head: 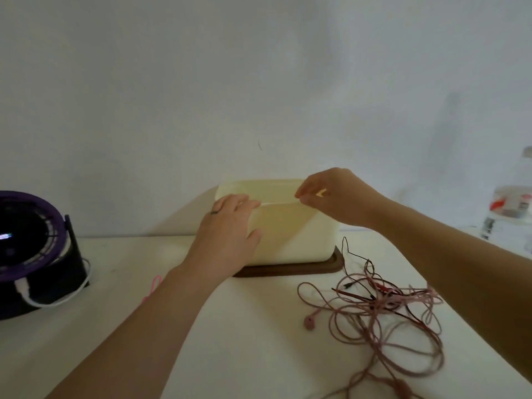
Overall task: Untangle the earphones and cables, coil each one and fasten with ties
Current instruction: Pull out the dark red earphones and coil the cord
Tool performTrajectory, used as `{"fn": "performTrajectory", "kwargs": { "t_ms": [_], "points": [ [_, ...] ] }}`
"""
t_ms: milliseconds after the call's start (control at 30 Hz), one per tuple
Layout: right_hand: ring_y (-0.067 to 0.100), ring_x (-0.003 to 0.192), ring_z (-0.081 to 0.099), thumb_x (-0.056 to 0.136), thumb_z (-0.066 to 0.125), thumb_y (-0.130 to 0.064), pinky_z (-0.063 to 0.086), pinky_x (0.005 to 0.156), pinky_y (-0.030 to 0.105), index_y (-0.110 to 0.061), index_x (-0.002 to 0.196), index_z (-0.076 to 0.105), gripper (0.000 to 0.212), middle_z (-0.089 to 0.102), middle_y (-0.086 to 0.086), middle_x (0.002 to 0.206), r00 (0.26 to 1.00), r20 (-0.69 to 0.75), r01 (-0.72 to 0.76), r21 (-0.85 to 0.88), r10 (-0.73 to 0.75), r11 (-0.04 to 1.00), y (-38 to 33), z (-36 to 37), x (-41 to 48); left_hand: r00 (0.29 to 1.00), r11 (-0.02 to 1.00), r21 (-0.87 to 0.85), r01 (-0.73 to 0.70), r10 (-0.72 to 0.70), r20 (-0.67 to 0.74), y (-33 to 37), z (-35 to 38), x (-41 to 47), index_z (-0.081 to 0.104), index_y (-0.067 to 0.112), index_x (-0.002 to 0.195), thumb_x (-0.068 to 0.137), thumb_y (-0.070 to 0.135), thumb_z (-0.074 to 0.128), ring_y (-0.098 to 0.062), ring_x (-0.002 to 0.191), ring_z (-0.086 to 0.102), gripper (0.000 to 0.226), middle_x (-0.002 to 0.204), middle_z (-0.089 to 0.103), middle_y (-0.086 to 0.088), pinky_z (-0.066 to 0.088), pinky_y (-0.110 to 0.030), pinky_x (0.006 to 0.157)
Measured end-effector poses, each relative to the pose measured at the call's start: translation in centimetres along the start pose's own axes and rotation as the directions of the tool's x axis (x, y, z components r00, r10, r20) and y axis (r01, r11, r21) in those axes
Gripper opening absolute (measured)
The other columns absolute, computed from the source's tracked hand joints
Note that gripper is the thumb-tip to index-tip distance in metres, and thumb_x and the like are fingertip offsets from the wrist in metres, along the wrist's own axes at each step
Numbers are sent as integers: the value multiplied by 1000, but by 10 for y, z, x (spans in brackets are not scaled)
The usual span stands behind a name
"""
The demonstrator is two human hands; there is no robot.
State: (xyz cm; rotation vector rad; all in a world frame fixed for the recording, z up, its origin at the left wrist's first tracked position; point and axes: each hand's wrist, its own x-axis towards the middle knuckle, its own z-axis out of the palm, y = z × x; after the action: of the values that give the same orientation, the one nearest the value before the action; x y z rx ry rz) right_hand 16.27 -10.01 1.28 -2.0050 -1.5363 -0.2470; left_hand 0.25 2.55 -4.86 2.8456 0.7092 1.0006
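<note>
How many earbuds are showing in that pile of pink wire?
1. A single round pink earbud lies on the white table at the left edge of the tangled pink and dark cables. Others may be hidden in the tangle.

Looks like I'm sitting at home, prob a bedroom or living-room corner. I'm working at a plain white tabletop [121, 283] pushed vs. a bare white painted wall [259, 82]. A small purple-and-black desk fan [31, 249] is sitting at my left w/ a white cable plugged in, a clear plastic water bottle [509, 214] is standing far right, and a cream plastic storage box [290, 237] is resting on a dark brown base.
</note>
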Motion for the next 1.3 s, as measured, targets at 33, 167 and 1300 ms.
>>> {"fn": "performTrajectory", "kwargs": {
  "t_ms": [33,167,1300],
  "points": [
    [3,81,60,89,61,-21,45,74,9,-19,96,72,13,65,-13,85,1000,15,14,-5,-14,1000,0,-5,-9,999,1000,0,-17,17,-46,5,-1,-1,46,23,135,90,28,55,-18,134,28,46,145,36,3,25,-31,109],
    [-2,72,55,90,60,-22,41,66,9,-19,92,71,12,58,-20,72,978,179,-91,-73,103,993,21,-24,-42,984,976,-133,-174,168,-53,42,2,-12,54,26,126,92,25,53,-13,124,40,33,135,43,9,31,-27,106],
    [19,53,29,89,50,1,24,48,26,-16,83,64,23,70,-5,70,976,-154,-48,525,150,850,-7,-109,-60,906,972,219,-81,-20,422,58,18,-60,47,24,124,86,17,49,-24,95,59,38,122,42,1,45,-34,70]
  ]
}}
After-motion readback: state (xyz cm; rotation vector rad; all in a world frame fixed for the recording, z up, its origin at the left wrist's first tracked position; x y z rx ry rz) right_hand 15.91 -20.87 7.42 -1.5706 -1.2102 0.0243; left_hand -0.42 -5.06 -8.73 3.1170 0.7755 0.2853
